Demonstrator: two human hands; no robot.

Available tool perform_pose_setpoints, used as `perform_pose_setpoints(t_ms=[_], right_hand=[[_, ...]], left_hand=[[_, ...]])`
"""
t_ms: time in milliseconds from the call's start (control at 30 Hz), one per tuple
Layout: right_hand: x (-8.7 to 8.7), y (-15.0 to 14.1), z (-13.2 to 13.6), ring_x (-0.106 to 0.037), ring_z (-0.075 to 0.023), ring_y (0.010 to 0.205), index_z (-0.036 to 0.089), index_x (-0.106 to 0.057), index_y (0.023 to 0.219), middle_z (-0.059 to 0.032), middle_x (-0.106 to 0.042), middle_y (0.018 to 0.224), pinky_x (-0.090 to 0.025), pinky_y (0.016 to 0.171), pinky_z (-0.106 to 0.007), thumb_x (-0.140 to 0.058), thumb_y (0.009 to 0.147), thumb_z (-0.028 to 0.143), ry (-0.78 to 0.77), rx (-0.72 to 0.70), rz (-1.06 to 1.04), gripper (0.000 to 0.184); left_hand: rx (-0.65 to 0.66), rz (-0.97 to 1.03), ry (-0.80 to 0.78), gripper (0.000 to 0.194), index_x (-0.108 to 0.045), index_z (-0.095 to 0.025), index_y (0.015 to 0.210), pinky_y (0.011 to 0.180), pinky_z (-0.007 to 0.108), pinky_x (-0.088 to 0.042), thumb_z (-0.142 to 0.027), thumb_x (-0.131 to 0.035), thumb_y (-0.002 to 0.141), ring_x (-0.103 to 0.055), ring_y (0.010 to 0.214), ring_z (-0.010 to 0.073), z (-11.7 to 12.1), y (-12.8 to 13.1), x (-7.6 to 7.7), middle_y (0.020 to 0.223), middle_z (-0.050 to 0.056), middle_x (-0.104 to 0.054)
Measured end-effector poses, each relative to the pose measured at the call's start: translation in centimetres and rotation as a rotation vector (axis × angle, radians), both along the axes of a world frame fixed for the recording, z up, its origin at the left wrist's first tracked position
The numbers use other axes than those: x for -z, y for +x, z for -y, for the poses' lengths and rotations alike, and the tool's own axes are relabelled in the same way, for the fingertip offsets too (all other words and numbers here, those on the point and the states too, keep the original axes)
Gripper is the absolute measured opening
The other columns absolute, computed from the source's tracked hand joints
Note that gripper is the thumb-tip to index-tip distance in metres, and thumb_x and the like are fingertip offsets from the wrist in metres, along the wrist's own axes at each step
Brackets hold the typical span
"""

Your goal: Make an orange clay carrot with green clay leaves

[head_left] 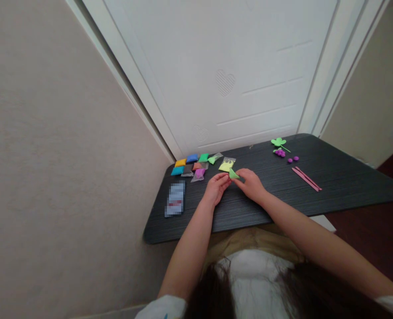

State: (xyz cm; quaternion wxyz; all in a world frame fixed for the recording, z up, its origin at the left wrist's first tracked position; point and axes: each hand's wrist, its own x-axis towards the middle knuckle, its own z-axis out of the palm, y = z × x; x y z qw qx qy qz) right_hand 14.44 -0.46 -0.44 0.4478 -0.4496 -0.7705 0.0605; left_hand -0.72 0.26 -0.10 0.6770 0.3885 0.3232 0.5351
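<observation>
A pointed light-green piece of modelling clay is held between my two hands over the front middle of the dark table. My left hand is closed, its thumb and fingers pinching the left side of the clay. From the other side, my right hand grips it with thumb and fingertips. The fingers cover part of the clay. Just beyond it lies a clear bag of pale yellow clay. To the right are a green clay leaf shape with a stem and a cluster of purple clay balls.
Several small clay bags, such as a blue one, lie at the table's back left. A blurred-out phone-like object sits nearer. At right are two loose purple balls and pink clay tools. A white door stands behind.
</observation>
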Motion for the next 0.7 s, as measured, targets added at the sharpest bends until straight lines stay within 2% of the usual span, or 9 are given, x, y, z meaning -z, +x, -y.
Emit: perform_pose_setpoints(t_ms=[700], right_hand=[[-0.07, -0.04, 0.13, -0.053, -0.0194, 0.084, 0.019, -0.057, 0.081, -0.0047, -0.061, 0.086, -0.04, 0.074, -0.033, -0.055, 0.075, 0.026, 0.031, -0.035, -0.02, 0.009]], left_hand=[[0.019, -0.047, 0.024, 0.024, -0.058, -0.013, 0.081, 0.074, 0.028, -0.044, -0.017, -0.068, 0.06, -0.06, 0.07, 0.01, 0.24, 0.17, -0.16, 0.077, 0.002, -0.063]])
